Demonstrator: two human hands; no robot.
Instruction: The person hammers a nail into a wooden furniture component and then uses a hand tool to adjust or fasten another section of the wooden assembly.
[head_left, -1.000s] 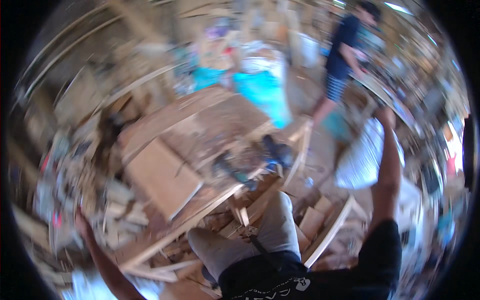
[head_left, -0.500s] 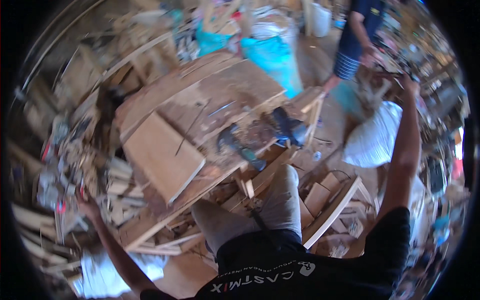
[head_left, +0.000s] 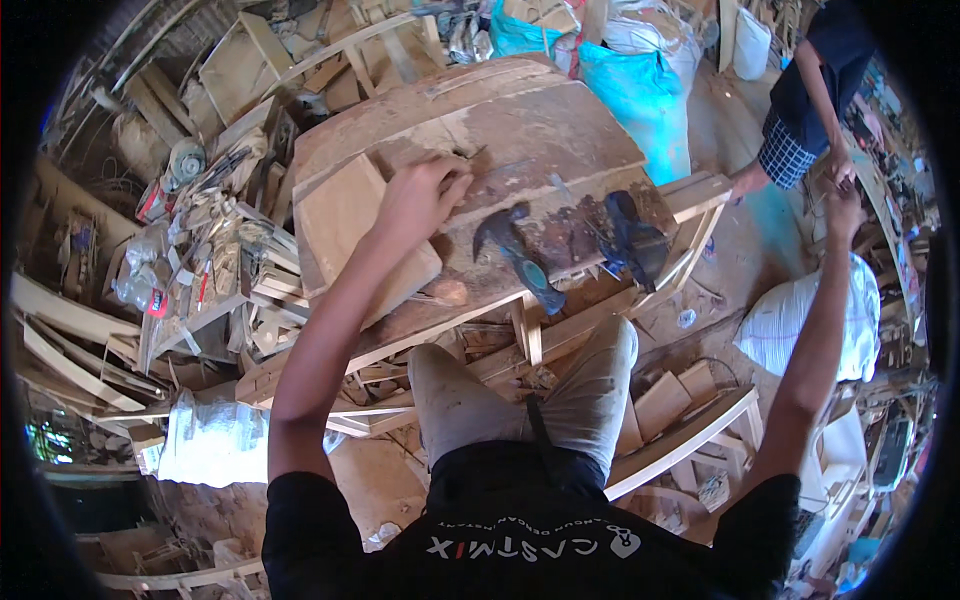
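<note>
Since half a second ago, we see that the left hand (head_left: 427,195) has swung in from beside the wood scraps (head_left: 283,283) to a spot over the workbench (head_left: 560,125), where a thin dark rod (head_left: 476,154) then lay partly across a pale rectangular board (head_left: 340,215). Its fingers are curled loosely together; a short stretch of the rod shows just beyond the fingertips, though we cannot tell whether they grip it. The board lies flat under the wrist and forearm. Just to the right of the hand we find a claw hammer (head_left: 518,262) with a black and teal handle, and past it a dark blue tool (head_left: 636,240) of unclear kind. The right hand (head_left: 845,212) reaches far out right, close against a co-worker's hand (head_left: 840,163); we cannot make out how open it is or what it has hold of. Pale lettering and an emblem mark the black shirt (head_left: 400,570), and a red label wraps a clear bottle (head_left: 138,288) at left. Farther off stand a turquoise sack (head_left: 640,105) and a white sack (head_left: 815,320).
</note>
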